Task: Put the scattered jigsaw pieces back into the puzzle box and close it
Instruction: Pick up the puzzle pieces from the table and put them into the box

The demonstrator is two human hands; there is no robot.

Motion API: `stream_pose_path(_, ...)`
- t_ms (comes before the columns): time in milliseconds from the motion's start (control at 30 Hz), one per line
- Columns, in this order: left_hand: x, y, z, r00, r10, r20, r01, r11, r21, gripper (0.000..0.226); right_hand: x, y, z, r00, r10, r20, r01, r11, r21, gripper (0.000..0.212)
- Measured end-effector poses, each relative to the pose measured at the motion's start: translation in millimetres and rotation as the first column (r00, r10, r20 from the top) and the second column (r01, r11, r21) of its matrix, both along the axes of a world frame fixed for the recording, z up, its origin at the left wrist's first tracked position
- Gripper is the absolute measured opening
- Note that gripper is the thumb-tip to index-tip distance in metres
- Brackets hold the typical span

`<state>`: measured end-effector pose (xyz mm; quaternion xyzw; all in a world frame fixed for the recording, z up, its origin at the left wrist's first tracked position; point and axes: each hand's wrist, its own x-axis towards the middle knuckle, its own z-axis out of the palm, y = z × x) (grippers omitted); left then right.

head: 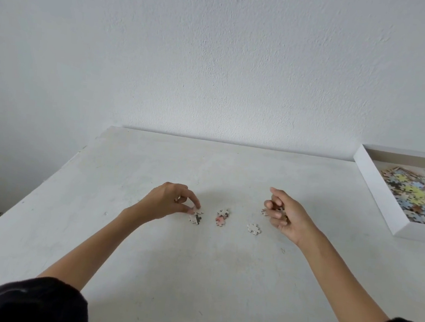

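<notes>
At centre frame the left hand (168,200) pinches a puzzle piece (197,210) off the table (127,165), while the right hand (283,215) cups gathered pieces, probably for the open box (376,188) at right.

A single wide-angle head camera looks forward and down across a white bench (194,277) toward a plain wall (217,56), both forearms reaching in from six o'clock, an open box (379,188) cropped at three o'clock
</notes>
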<state>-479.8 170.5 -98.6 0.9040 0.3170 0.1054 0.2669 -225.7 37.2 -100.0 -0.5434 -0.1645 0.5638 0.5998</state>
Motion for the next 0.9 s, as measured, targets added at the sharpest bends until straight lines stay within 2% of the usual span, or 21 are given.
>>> stream_pose_path(100, 2.6, 2.4, 4.2, 0.998, -0.026, -0.061, 0.024, 0.999, -0.037, 0.012, 0.2, -6.2, 1.2, 0.926, 0.052, 0.373, -0.049, 0.999, -0.017, 0.035)
stream_pose_path(167, 3.6, 4.0, 6.7, 0.997, -0.027, -0.067, 0.021, 0.996, -0.083, 0.015, 1.5, -10.3, 0.8, 0.804, 0.105, 0.585, -0.109, 0.994, -0.028, 0.024)
stream_pose_path(233, 3.7, 4.3, 7.6, 0.994, -0.038, -0.099, 0.027, 0.994, -0.104, 0.021, 3.3, -14.4, -0.9, 0.639, 0.11, 0.761, -0.136, 0.99, -0.029, 0.008)
stream_pose_path(267, 3.4, 4.0, 6.7, 0.99, -0.052, -0.13, 0.039, 0.994, -0.101, 0.024, 4.6, -16.4, -2.6, 0.564, 0.099, 0.82, -0.139, 0.99, -0.024, 0.007)
stream_pose_path(333, 1.9, 1.6, 4.3, 0.985, -0.063, -0.159, 0.048, 0.994, -0.094, 0.028, 7.6, -20.7, -6.6, 0.448, 0.1, 0.888, -0.129, 0.991, -0.046, 0.02)
stream_pose_path(400, -0.9, -0.9, 2.8, 0.993, -0.042, -0.106, 0.029, 0.992, -0.12, 0.024, 8.5, -24.3, -8.8, 0.336, 0.147, 0.93, -0.109, 0.987, -0.116, 0.033)
stream_pose_path(467, -3.1, -4.3, 4.3, 0.999, -0.022, -0.029, 0.016, 0.981, -0.193, 0.018, 7.0, -26.0, -11.5, 0.255, 0.182, 0.95, -0.096, 0.982, -0.163, 0.034)
stream_pose_path(633, -1.5, -11.2, 14.1, 0.995, 0.075, 0.063, -0.049, 0.938, -0.342, 0.019, 3.1, -21.5, -11.9, 0.259, 0.092, 0.961, -0.031, 0.996, -0.087, 0.014)
stream_pose_path(733, 0.3, -15.6, 18.4, 0.985, 0.125, 0.122, -0.063, 0.906, -0.418, 0.022, 6.0, -18.9, -6.6, 0.268, 0.164, 0.95, -0.032, 0.986, -0.161, 0.016)
stream_pose_path(800, 0.2, -17.3, 18.1, 0.981, 0.134, 0.142, -0.067, 0.915, -0.399, 0.026, 6.9, -19.4, -4.8, 0.278, 0.182, 0.943, -0.059, 0.983, -0.172, 0.018)
stream_pose_path(833, -0.6, -17.9, 17.3, 0.982, 0.131, 0.136, -0.073, 0.928, -0.366, 0.028, 6.3, -20.3, -4.0, 0.329, 0.163, 0.93, -0.087, 0.986, -0.142, 0.018)
stream_pose_path(900, -3.3, -17.1, 14.3, 0.984, 0.124, 0.131, -0.08, 0.95, -0.302, 0.03, 3.3, -21.7, -1.5, 0.534, 0.104, 0.839, -0.145, 0.989, -0.031, 0.017)
